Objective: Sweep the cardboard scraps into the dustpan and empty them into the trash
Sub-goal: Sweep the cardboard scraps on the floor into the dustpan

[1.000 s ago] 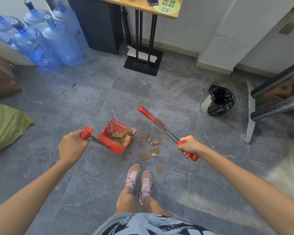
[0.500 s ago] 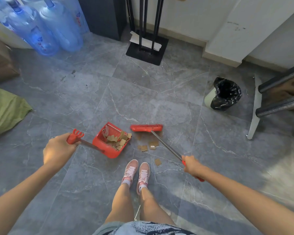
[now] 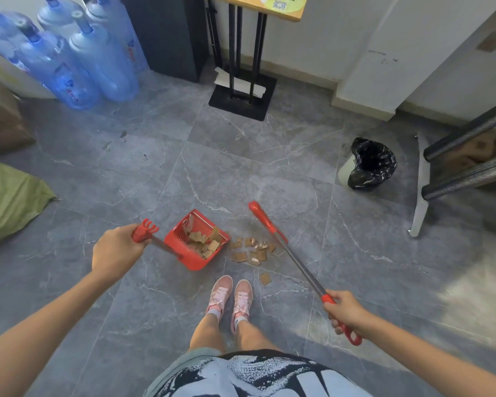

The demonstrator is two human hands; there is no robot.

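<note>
A red dustpan (image 3: 184, 255) sits on the grey floor, its mouth facing right, with several cardboard scraps inside. My left hand (image 3: 116, 250) grips its red comb-topped handle. More cardboard scraps (image 3: 251, 252) lie on the floor just right of the pan's mouth, and one lies apart near my shoes. My right hand (image 3: 345, 312) holds the red end of the broom (image 3: 265, 222). Its red head lies angled on the far right side of the scraps. The trash bin (image 3: 368, 164), lined with a black bag, stands at the right.
Several blue water jugs (image 3: 78, 64) stand at the back left, beside a dark cabinet (image 3: 169, 32). A table's black stand base (image 3: 241, 96) is at the back centre. White and black furniture legs (image 3: 421, 202) rise at the right. A green bag (image 3: 6, 199) lies left.
The broom head swung from just beside the dustpan's mouth back out to the right of the scraps. The view rose, showing more of the back wall.
</note>
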